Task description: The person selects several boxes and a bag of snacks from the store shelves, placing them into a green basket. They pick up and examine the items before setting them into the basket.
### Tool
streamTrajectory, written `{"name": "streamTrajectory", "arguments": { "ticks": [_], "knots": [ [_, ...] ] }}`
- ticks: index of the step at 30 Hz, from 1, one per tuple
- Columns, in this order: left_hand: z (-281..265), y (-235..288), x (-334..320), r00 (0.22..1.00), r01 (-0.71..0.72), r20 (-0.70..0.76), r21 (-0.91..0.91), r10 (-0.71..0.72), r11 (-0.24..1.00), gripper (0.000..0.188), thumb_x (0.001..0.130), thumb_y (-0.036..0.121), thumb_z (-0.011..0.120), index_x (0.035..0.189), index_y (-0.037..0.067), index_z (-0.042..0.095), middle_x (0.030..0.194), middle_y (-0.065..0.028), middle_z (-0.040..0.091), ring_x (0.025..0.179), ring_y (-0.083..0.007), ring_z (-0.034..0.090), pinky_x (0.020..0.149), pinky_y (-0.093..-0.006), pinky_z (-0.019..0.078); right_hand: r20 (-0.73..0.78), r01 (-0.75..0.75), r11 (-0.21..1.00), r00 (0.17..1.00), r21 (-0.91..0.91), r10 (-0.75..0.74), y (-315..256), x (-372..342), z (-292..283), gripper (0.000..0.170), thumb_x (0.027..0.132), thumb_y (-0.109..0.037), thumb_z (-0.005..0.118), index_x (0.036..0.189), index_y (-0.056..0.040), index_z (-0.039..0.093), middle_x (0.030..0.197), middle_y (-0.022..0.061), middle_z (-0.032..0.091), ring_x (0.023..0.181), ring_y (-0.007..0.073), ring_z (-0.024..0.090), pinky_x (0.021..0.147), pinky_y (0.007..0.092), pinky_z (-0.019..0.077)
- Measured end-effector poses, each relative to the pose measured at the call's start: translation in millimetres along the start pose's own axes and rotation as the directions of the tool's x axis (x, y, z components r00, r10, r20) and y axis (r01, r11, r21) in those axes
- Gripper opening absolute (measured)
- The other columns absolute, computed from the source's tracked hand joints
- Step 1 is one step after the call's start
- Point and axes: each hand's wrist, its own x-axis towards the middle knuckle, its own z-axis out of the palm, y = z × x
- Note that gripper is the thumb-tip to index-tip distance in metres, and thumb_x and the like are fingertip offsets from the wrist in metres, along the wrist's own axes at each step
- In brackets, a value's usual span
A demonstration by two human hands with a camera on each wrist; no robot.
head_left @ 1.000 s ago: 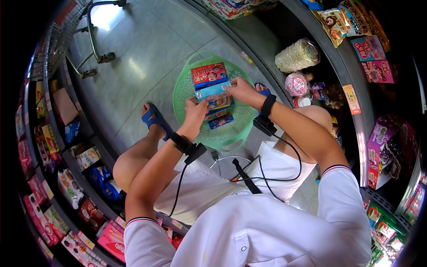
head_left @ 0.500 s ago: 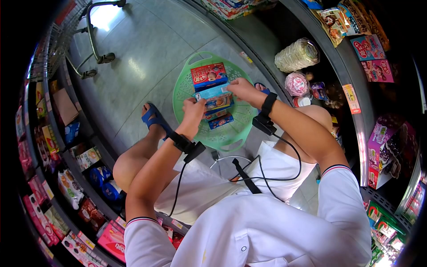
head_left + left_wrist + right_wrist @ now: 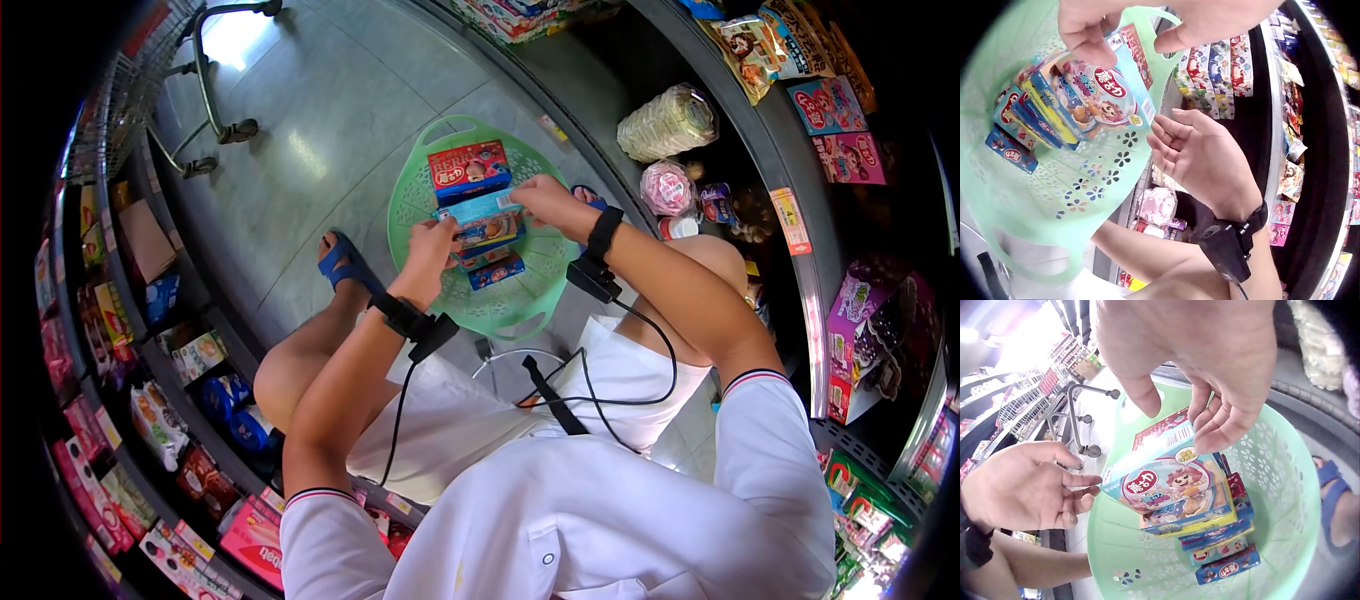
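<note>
Both bare hands are over a light green basket [image 3: 405, 190] holding several snack boxes. A light blue cartoon-printed box [image 3: 1163, 484] stands among them, its barcode side facing up. My left hand [image 3: 430, 250] is at the box's left end; in the right wrist view its fingers [image 3: 1082, 480] are loosely extended, one tip right at the corner. On the opposite end, by the barcode, my right hand [image 3: 548, 205] rests its fingertips, thumb spread apart. A red box [image 3: 468, 162] lies behind the light blue one. Nearer me are several more boxes, including a dark blue box [image 3: 497, 272].
Shelves of packaged snacks line both sides. A wheeled metal cart frame [image 3: 205, 90] stands on the floor, upper left. On the right, a stack of pale wrapped goods [image 3: 668, 125] and a pink package [image 3: 668, 190] sit by the right foot [image 3: 588, 200]. Cables hang from the wrist cameras.
My left hand has slid slightly down and left along the light blue box, uncovering more of its front. The right hand and the boxes have barely moved.
</note>
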Motion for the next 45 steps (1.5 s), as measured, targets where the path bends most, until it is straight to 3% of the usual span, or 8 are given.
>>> {"name": "streamTrajectory", "arguments": {
  "ticks": [22,25,28,31,34,37,45],
  "knots": [
    [0.6,1.1,-3.9,0.999,0.034,0.010,-0.072,-0.033,0.997,0.037,0.087,0.032,0.053,0.114,0.007,0.053,0.105,-0.0026,0.056,0.091,-0.0146,0.053,0.074,-0.0324,0.0413,-0.060,0.082,0.996,0.995,-0.039,-0.084,5.2,2.6,-0.9,0.033,0.080,-0.028,0.061,0.095,0.0012,0.061,0.083,0.0046,0.058,0.073,0.0126,0.054,0.061,0.0266,0.0464],
    [0.8,4.3,-7.2,0.999,0.042,0.013,-0.075,-0.041,0.996,0.037,0.087,0.032,0.054,0.115,0.007,0.052,0.105,-0.0024,0.055,0.091,-0.0144,0.053,0.074,-0.0323,0.0412,-0.158,0.170,0.985,0.974,0.038,-0.162,6.3,0.9,5.3,0.023,0.079,-0.022,0.061,0.070,-0.0008,0.061,0.065,0.0043,0.058,0.056,0.0117,0.051,0.052,0.0290,0.0410],
    [3.4,12.0,-18.0,0.999,0.033,0.016,-0.066,-0.032,0.997,0.038,0.087,0.032,0.055,0.115,0.006,0.052,0.104,-0.0020,0.055,0.091,-0.0141,0.053,0.075,-0.0328,0.0416,-0.076,0.140,0.987,0.988,0.075,-0.134,2.0,-1.4,6.5,0.023,0.079,-0.022,0.061,0.068,-0.0013,0.061,0.063,0.0036,0.057,0.055,0.0114,0.051,0.052,0.0288,0.0410],
    [6.2,9.1,-17.2,0.999,0.024,0.046,-0.085,-0.021,0.996,0.040,0.087,0.032,0.055,0.117,0.006,0.052,0.104,-0.0023,0.054,0.092,-0.0138,0.053,0.075,-0.0333,0.0420,-0.099,0.170,0.983,0.982,0.066,-0.164,8.2,5.0,10.6,0.023,0.079,-0.021,0.060,0.067,-0.0014,0.061,0.062,0.0039,0.057,0.054,0.0119,0.052,0.052,0.0293,0.0413],
    [7.3,6.8,-17.9,0.999,0.014,0.031,-0.083,-0.011,0.996,0.039,0.087,0.032,0.055,0.117,0.006,0.052,0.102,-0.0026,0.054,0.092,-0.0142,0.053,0.076,-0.0340,0.0423,-0.131,0.212,0.976,0.970,0.055,-0.204,10.3,6.3,10.9,0.022,0.079,-0.020,0.060,0.069,-0.0007,0.062,0.062,0.0048,0.058,0.053,0.0129,0.054,0.052,0.0295,0.0417],
    [5.2,2.6,-9.6,0.999,0.021,-0.022,-0.086,-0.023,0.996,0.040,0.087,0.032,0.054,0.118,0.007,0.052,0.100,-0.0025,0.053,0.091,-0.0150,0.053,0.076,-0.0345,0.0425,-0.051,0.101,0.995,0.994,-0.001,-0.101,1.1,1.5,6.2,0.031,0.081,-0.027,0.063,0.098,-0.0016,0.060,0.086,0.0046,0.060,0.075,0.0134,0.056,0.065,0.0284,0.0458],
    [7.4,-13.6,3.3,0.995,0.081,-0.043,-0.100,-0.086,0.992,0.035,0.087,0.035,0.052,0.109,0.008,0.052,0.105,-0.0033,0.053,0.092,-0.0175,0.053,0.076,-0.0354,0.0429,-0.133,0.137,0.986,0.980,-0.091,-0.149,15.6,15.4,6.2,0.029,0.081,-0.026,0.063,0.095,-0.0002,0.060,0.080,0.0034,0.058,0.069,0.0114,0.053,0.059,0.0259,0.0425]
  ]
}}
